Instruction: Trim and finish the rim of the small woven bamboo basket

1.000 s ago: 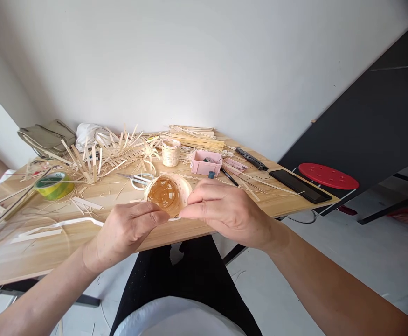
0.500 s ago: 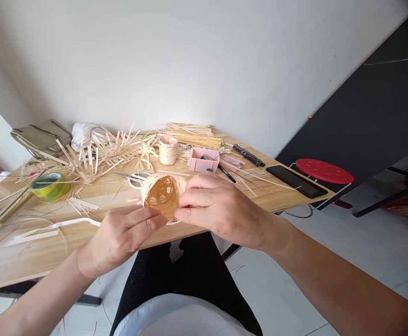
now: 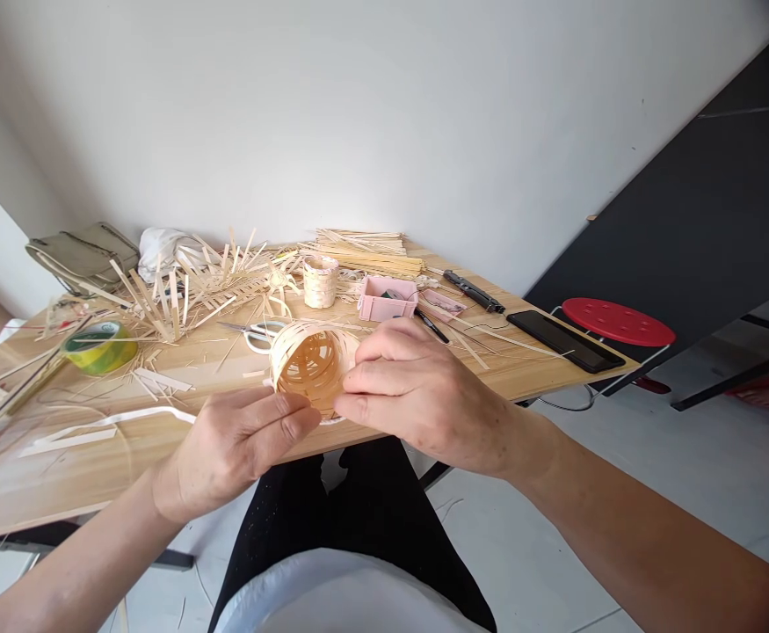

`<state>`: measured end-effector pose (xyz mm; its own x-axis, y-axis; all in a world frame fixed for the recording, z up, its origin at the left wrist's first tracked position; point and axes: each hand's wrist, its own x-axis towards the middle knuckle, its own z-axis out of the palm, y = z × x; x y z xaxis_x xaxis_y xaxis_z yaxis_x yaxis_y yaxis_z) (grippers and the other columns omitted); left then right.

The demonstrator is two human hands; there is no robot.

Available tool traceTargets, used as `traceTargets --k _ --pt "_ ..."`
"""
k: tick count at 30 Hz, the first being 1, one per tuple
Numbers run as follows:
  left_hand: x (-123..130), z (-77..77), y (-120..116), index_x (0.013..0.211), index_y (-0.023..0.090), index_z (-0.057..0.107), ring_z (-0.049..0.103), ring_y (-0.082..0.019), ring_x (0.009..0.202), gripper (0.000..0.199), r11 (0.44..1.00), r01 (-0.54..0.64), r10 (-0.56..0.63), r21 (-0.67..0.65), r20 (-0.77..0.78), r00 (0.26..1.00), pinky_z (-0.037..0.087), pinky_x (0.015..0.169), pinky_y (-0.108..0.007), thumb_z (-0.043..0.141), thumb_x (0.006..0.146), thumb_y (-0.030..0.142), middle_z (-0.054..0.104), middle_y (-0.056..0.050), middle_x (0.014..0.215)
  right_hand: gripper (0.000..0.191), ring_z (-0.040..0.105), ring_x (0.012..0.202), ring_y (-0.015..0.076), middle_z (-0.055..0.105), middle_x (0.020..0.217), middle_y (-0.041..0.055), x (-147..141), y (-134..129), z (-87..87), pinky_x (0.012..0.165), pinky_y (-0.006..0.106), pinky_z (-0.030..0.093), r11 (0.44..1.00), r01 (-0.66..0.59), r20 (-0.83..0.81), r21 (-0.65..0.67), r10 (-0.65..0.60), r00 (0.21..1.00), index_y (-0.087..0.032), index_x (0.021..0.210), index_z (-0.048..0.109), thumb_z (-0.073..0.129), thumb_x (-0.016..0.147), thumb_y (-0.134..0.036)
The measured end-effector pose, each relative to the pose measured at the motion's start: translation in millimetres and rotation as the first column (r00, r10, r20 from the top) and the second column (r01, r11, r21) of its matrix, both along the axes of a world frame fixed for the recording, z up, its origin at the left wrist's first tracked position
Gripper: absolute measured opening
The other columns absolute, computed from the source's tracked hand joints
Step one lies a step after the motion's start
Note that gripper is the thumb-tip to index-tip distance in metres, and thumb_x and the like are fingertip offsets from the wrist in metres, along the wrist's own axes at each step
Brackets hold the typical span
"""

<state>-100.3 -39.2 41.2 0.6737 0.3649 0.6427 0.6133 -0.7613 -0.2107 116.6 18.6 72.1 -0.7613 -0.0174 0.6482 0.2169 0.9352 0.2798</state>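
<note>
Little has moved since the earlier frames: the woven basket (image 3: 285, 353) is turned slightly between the two hands, and the small teal piece that stood in front of the pink crate (image 3: 384, 309) no longer shows, perhaps hidden by the right hand (image 3: 430, 409). Both grips are closed, thumb against fingers: the left hand (image 3: 229, 444) pinches the near rim on its left, the right hand the near rim on its right. The basket lies over the near part of the table (image 3: 216, 374), tipped so its mouth faces the person; whether it also rests on the wood cannot be told. Holding it from both sides probably keeps the light weave steady and the near rim in easy view. Only its own slatted wall and base show within. Farther back, a smaller woven cup (image 3: 319, 288) stands upright beside the crate, probably parked there to keep it out of the hands' way; its depths are hidden. Inside the crate sits a dark item (image 3: 392, 294), too small to name. White-handled scissors (image 3: 262, 336) lie just behind the basket, seemingly within easy reach.
</note>
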Motion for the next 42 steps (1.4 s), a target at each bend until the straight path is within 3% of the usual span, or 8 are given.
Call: traceTargets --k 19,42 --pt "7.1 6.0 -0.9 0.092 0.01 0.057 0.061 -0.011 0.063 0.015 1.0 0.008 -0.009 0.013 0.022 1.0 0.044 0.047 -0.021 0.043 0.09 0.007 0.067 -0.006 0.081 0.024 0.047 0.077 0.0139 0.059 0.067 -0.0016 0.5 -0.7 -0.4 0.073 0.033 0.04 1.0 -0.021 -0.007 -0.008 0.021 1.0 -0.016 0.067 0.064 0.053 0.086 -0.006" --pt "7.9 6.5 -0.8 0.092 0.01 0.058 0.061 -0.011 0.063 0.016 1.0 0.009 -0.009 0.016 0.015 1.0 0.045 0.049 -0.021 0.043 0.089 0.007 0.067 -0.007 0.08 0.021 0.049 0.077 0.014 0.06 0.067 -0.0008 1.5 0.4 -3.7 0.072 0.032 0.036 1.0 -0.019 -0.021 0.001 0.019 1.0 -0.015 0.068 0.064 0.056 0.087 -0.011"
